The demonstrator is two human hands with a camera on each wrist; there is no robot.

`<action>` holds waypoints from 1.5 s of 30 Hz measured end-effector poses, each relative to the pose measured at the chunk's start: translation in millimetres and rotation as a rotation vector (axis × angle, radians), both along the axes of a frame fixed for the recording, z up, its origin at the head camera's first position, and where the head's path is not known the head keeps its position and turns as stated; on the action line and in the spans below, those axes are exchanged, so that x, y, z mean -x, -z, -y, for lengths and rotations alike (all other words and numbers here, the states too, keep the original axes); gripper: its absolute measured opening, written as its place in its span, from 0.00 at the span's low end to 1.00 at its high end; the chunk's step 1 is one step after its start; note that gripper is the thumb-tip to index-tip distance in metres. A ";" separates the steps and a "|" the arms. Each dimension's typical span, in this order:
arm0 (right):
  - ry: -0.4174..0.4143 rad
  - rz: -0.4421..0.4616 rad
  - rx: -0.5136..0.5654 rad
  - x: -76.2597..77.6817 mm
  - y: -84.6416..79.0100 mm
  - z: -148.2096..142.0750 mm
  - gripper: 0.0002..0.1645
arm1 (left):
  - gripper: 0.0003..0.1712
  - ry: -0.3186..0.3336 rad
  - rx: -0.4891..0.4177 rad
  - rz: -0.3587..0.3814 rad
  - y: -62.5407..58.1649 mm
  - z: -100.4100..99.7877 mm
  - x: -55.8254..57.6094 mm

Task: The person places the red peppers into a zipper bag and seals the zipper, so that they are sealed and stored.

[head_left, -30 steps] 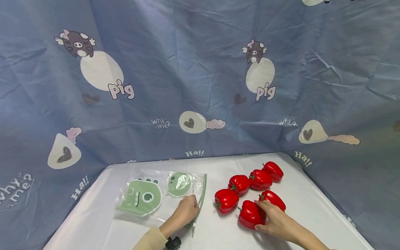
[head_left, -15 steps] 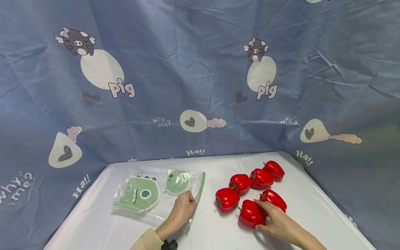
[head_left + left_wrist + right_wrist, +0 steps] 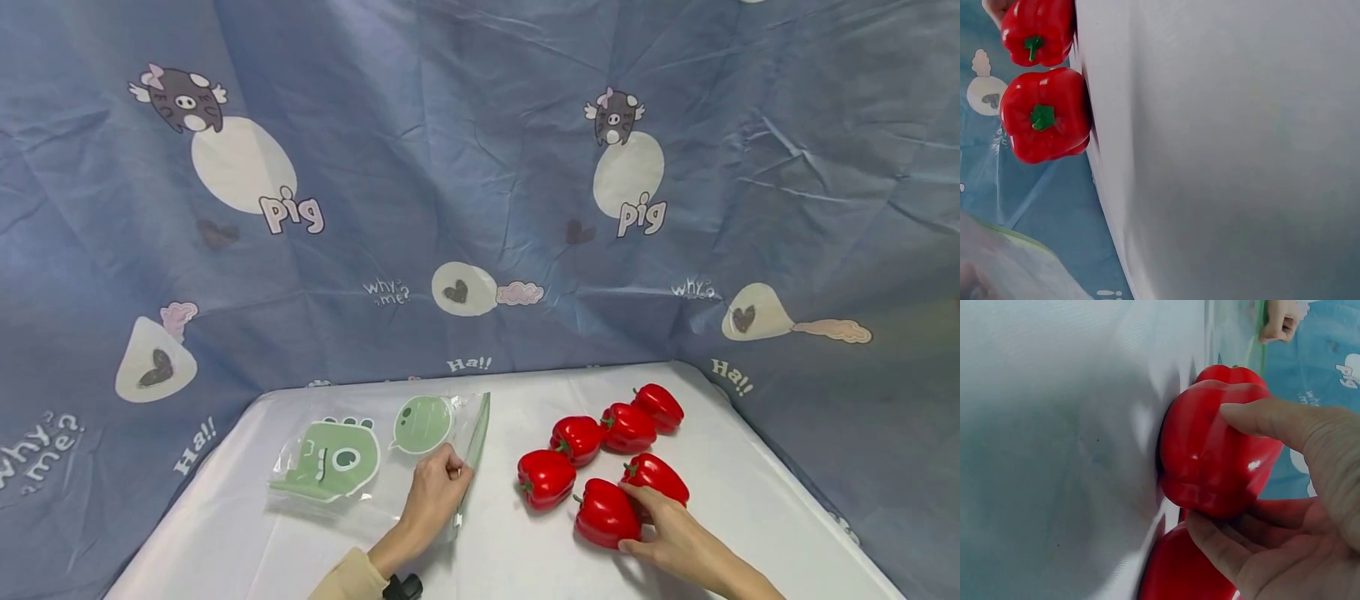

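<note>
- White table (image 3: 517, 571) is carrying the pepper (image 3: 604, 517), just beside another pepper (image 3: 658, 477).
- Right hand (image 3: 667, 533) is clamping the pepper between thumb and fingers; weak pressure could let it slip, and careless fingers could roll its neighbour.
- Left hand (image 3: 435, 490) is pinching the bag (image 3: 341, 458), fingers curling; hard pulling could shift it.

A wrinkled blue cloth (image 3: 525, 192) hangs beyond the far edge of a white-covered table (image 3: 525, 567) and along its left and right sides, printed with winged pigs (image 3: 186, 100), pale blobs (image 3: 243, 165) and lettering (image 3: 291, 213); light catches the creases at right
</note>
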State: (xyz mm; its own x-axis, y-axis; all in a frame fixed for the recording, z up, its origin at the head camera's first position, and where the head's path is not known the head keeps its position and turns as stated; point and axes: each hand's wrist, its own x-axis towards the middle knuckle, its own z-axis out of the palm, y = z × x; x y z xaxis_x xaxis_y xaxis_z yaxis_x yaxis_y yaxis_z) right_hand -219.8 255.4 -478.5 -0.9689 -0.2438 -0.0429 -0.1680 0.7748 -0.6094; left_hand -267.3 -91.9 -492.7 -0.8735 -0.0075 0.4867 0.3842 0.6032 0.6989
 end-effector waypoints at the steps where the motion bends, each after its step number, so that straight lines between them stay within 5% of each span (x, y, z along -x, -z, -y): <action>1: 0.002 -0.005 0.003 0.2 0.6 0.2 0.51 | 0.11 -0.007 -0.012 -0.031 -0.7 0.1 -0.4; 9: 0.023 -0.017 0.036 -0.1 4.2 0.9 0.51 | 0.17 -0.021 0.005 -0.234 -13.2 5.8 -4.8; 15: 0.056 -0.058 0.019 -1.3 1.2 1.9 0.50 | 0.16 -0.026 -0.001 -0.283 -28.4 11.8 -7.6; 26: 0.089 -0.119 0.025 0.4 -11.8 7.4 0.50 | 0.13 0.017 -0.065 -0.087 -32.1 9.3 -13.6; 45: 0.025 -0.232 0.069 8.3 -37.2 42.4 0.49 | 0.13 0.040 -0.033 -0.029 -22.6 0.2 -17.6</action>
State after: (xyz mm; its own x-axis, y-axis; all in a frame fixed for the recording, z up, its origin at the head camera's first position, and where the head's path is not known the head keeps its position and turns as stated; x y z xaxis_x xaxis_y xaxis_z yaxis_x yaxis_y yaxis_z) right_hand -228.1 213.0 -441.3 -0.9567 -0.2141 0.1970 -0.2905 0.7384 -0.6086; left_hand -249.7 -92.0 -470.0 -0.8588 0.0113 0.5123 0.4285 0.5640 0.7059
